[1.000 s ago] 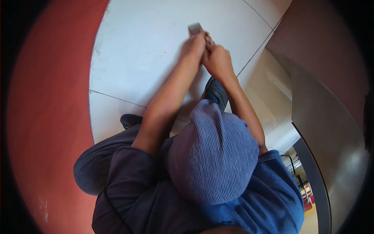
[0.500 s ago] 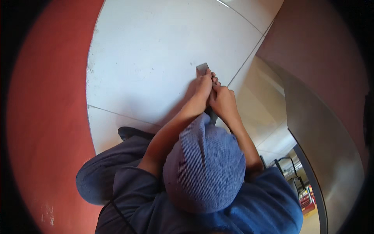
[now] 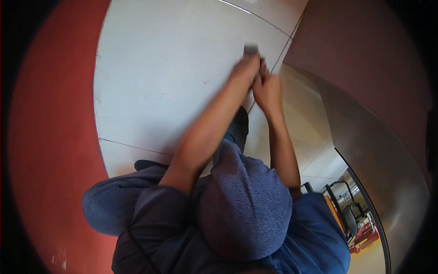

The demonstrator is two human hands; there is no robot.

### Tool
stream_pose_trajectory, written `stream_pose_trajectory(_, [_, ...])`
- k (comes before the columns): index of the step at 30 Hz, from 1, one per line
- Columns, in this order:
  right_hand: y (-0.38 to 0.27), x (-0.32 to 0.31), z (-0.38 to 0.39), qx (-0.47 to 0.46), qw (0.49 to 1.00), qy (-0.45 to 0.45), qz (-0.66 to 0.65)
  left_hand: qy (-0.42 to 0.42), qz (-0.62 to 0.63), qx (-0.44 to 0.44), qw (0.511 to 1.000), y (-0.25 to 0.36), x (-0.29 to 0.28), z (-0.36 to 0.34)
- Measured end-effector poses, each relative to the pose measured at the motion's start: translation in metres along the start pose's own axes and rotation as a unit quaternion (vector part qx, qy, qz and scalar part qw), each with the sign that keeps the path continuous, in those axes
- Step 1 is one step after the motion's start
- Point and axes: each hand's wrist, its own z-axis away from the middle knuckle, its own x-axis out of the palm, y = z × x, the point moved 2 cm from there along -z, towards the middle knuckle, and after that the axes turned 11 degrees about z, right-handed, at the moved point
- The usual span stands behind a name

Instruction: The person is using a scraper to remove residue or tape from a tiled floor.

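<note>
A scraper with a flat, square grey blade (image 3: 250, 48) is held low over the white tiled floor (image 3: 155, 64). My left hand (image 3: 248, 66), blurred by motion, is closed around it just behind the blade. Behind and to the right of it, my right hand (image 3: 268, 86) is closed on the handle end, which is mostly hidden by the fingers. Both arms are stretched forward. Whether the blade touches the tile I cannot tell.
A red surface (image 3: 50, 137) borders the tiles on the left. At the right stands a brown panel (image 3: 346, 68) with a shiny grey side (image 3: 365, 137). Rounded blue cloth (image 3: 246, 205) fills the lower middle, with a dark shoe (image 3: 238, 125) beyond it. A black-framed item (image 3: 349, 214) is at lower right.
Both hands and the scraper have moved forward and slightly to the right, arms extending further. The dark shoe has come into fuller view behind them. The grip looks the same.
</note>
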Motion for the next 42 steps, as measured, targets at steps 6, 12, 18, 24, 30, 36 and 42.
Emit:
stream_pose_trajectory(6, [0.038,0.009,0.013,-0.023,0.988,0.118,-0.097,0.028,0.078,-0.087,0.993,-0.033,0.028,0.003])
stream_pose_trajectory(12, [0.006,-0.018,-0.033,0.059,0.989,0.088,-0.106,-0.067,-0.085,-0.039,0.993,0.029,0.056,-0.057])
stream_pose_trajectory(18, [0.042,-0.022,-0.033,0.09,0.988,0.06,-0.106,-0.025,-0.172,0.027,0.984,0.007,0.066,-0.036])
stream_pose_trajectory(24, [0.055,0.002,0.029,-0.022,0.998,0.048,-0.041,0.014,-0.093,0.04,0.995,-0.055,0.014,0.003])
stream_pose_trajectory(30, [0.02,0.012,0.001,-0.115,0.988,0.097,0.017,0.061,-0.228,0.052,0.97,-0.003,-0.001,0.011])
stream_pose_trajectory(36, [0.024,0.027,0.048,-0.164,0.986,-0.013,0.005,0.067,0.258,-0.026,0.963,-0.043,-0.026,0.059])
stream_pose_trajectory(42, [-0.004,0.034,0.058,-0.097,0.993,-0.052,0.048,0.006,0.218,-0.005,0.976,-0.025,-0.049,0.068])
